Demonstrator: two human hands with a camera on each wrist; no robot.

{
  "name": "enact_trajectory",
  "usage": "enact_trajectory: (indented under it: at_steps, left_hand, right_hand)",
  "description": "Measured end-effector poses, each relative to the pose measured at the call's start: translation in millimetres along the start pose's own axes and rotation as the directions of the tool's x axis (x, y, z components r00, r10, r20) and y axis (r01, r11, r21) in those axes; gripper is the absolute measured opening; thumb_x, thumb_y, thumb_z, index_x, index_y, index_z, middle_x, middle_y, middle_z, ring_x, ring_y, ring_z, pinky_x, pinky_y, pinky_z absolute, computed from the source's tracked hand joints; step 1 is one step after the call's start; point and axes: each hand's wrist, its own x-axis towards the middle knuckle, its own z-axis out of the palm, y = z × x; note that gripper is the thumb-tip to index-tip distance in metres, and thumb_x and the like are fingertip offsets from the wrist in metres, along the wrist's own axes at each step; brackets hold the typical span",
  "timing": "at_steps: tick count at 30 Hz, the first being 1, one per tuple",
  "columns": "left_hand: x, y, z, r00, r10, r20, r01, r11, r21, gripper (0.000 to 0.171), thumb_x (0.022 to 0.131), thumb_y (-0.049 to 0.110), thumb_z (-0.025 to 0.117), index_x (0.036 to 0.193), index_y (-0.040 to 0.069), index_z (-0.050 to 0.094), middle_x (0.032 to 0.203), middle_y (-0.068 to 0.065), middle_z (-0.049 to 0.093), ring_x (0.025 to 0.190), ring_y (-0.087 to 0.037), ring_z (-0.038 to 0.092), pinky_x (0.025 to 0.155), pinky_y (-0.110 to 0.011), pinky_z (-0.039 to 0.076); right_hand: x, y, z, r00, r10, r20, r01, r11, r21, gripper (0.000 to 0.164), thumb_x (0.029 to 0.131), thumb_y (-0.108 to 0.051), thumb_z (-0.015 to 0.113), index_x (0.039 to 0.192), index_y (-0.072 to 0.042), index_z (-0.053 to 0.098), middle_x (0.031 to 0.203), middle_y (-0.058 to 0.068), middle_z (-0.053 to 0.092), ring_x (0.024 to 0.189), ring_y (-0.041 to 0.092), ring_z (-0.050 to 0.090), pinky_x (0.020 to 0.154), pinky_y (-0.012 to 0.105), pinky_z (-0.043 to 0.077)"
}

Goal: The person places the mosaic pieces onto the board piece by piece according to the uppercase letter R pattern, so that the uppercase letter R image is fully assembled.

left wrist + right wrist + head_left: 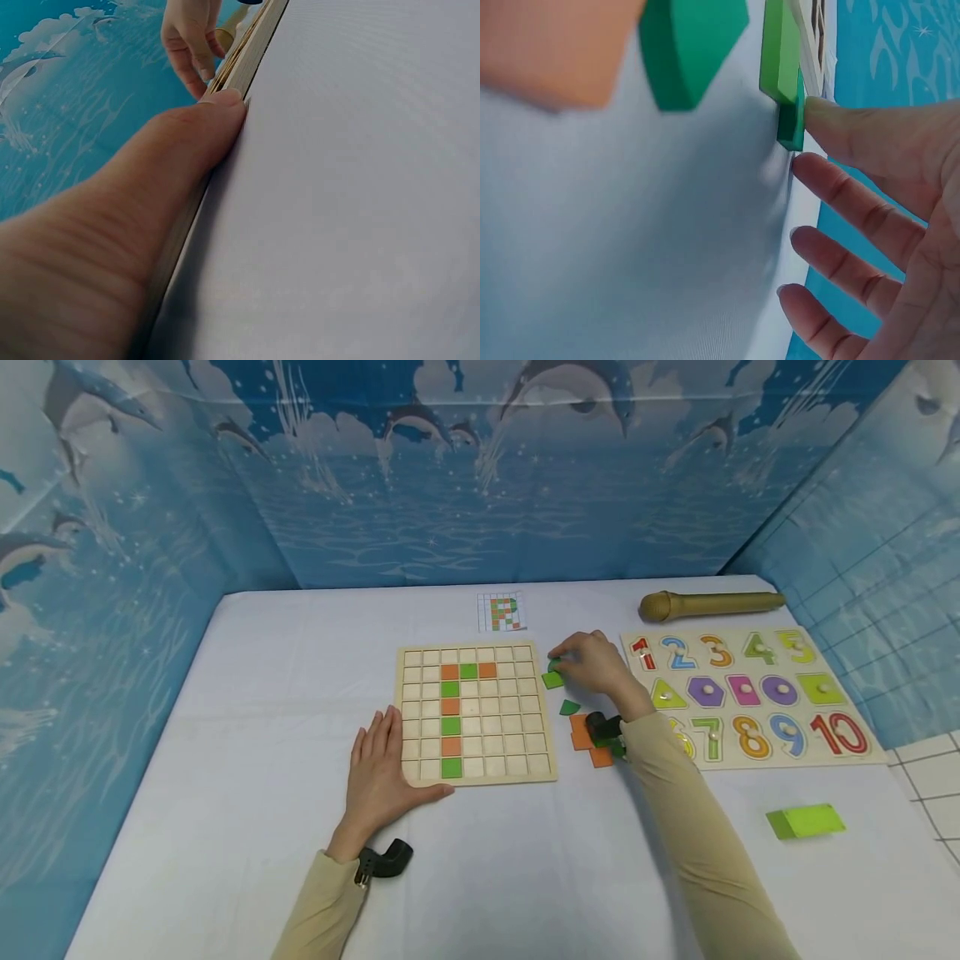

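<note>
A wooden grid board (495,718) lies with orange and green square tiles set in a column and a short top row. My left hand (378,768) rests at its lower left corner, fingers straight along the left side. The left thumb (202,124) presses the front edge. Right of the board, my right hand (596,664) pinches a small dark green tile (791,127) between thumb and index finger, the other fingers spread. A light green tile (552,680) lies right beside it. Nearer me is another dark green tile (570,707) with a curved side.
Several orange tiles (581,732) and green ones lie partly under the right wrist camera. A pattern card (502,612) sits behind the board. To the right are a number-and-shape puzzle (757,693), a gold microphone (712,605) and a lime green block (806,821).
</note>
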Motion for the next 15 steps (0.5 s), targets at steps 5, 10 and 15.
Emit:
enact_trajectory:
  at_steps: [5,10,15]
  left_hand:
    - [0.1,-0.9,0.5,1.0,0.0,0.001,0.0,1.0,0.001,0.129,0.06,0.071,0.072,0.149,-0.004,0.016,0.155,-0.018,0.016,0.142,-0.03,0.008,0.112,-0.047,0.003]
    - [0.2,-0.9,0.3,1.0,0.004,0.0,-0.004,1.0,-0.002,0.128,0.061,0.07,0.072,0.149,-0.004,0.017,0.155,-0.018,0.016,0.142,-0.03,0.008,0.112,-0.047,0.003]
    - [0.4,-1.2,0.9,1.0,0.003,-0.001,-0.003,1.0,-0.001,0.128,0.06,0.07,0.073,0.149,-0.004,0.017,0.155,-0.018,0.016,0.142,-0.03,0.008,0.112,-0.047,0.003]
  right_hand:
    - [0.2,3.7,-1.2,0.999,-0.025,0.022,0.026,0.999,-0.047,0.022,0.089,-0.008,0.064,0.109,-0.001,0.071,0.114,0.019,0.06,0.109,0.039,0.045,0.092,0.052,0.036]
    - [-0.1,4.9,-3.5,0.999,-0.018,0.036,0.021,0.995,-0.094,0.022,0.088,-0.009,0.066,0.109,-0.004,0.072,0.114,0.017,0.06,0.108,0.038,0.046,0.089,0.053,0.039]
    - [-0.2,3.1,-6.6,0.998,0.033,0.058,-0.025,0.991,-0.128,0.022,0.086,-0.011,0.069,0.106,-0.006,0.073,0.112,0.014,0.061,0.107,0.036,0.047,0.086,0.053,0.041]
